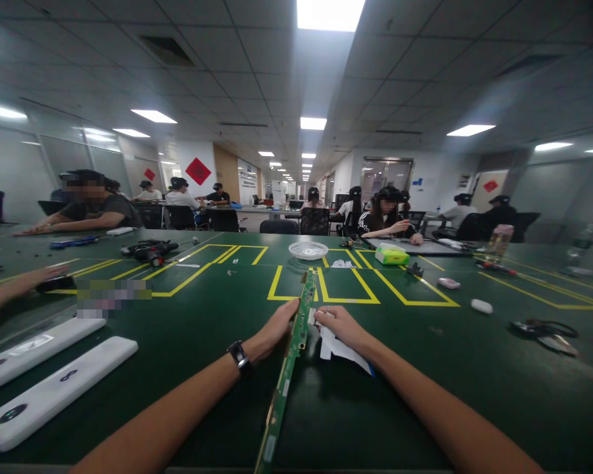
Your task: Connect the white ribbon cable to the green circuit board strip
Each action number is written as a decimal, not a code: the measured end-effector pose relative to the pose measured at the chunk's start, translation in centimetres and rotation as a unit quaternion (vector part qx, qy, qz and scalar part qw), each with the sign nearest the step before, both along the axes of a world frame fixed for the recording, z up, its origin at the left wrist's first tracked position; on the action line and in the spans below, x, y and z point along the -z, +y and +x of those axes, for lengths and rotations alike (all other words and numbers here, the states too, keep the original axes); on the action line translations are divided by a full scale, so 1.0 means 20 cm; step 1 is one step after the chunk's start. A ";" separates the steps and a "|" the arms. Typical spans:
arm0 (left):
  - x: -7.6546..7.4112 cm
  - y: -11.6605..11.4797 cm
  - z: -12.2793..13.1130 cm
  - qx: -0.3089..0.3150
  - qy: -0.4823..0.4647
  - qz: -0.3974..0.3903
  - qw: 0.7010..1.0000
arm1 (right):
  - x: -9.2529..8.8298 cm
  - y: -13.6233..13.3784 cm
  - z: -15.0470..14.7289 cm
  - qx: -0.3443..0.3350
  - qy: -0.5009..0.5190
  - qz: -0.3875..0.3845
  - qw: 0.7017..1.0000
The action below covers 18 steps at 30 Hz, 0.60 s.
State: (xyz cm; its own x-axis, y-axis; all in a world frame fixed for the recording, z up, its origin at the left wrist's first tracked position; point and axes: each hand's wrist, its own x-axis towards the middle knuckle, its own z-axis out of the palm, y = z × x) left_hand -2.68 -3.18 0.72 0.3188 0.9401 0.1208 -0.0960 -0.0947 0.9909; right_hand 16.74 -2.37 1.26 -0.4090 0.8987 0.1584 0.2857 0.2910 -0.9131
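Observation:
A long green circuit board (pixel 289 368) stands tilted in front of me over the green table, running from the near edge up to between my hands. My left hand (pixel 278 324), with a dark watch (pixel 239 356) on the wrist, grips the board's left side near its upper part; most of its fingers are hidden behind the board. On the other side my right hand (pixel 343 327) is closed on a white paper tissue (pixel 343 351), pressing it close to the board's right face. The tissue's loose end hangs below the hand.
Two long white devices (pixel 64 388) lie at the left. A white dish (pixel 308 250) stands ahead, with a green tissue pack (pixel 392 255) to its right. Cables (pixel 548 332) and a white case (pixel 481 306) lie at right. A co-worker's hand (pixel 29 283) reaches in from the left.

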 end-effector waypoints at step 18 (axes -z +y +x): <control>-0.02 0.09 -0.11 -0.180 0.215 0.266 0.922 | 0.02 0.24 0.53 0.295 -0.482 0.126 0.815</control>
State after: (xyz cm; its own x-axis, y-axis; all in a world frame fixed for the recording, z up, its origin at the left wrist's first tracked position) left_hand -4.88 -1.36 1.07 0.1238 0.8386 0.5305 0.4276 -0.5275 0.7341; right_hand 27.40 2.46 0.81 0.0393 0.9727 0.2288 0.9934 -0.0132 -0.1142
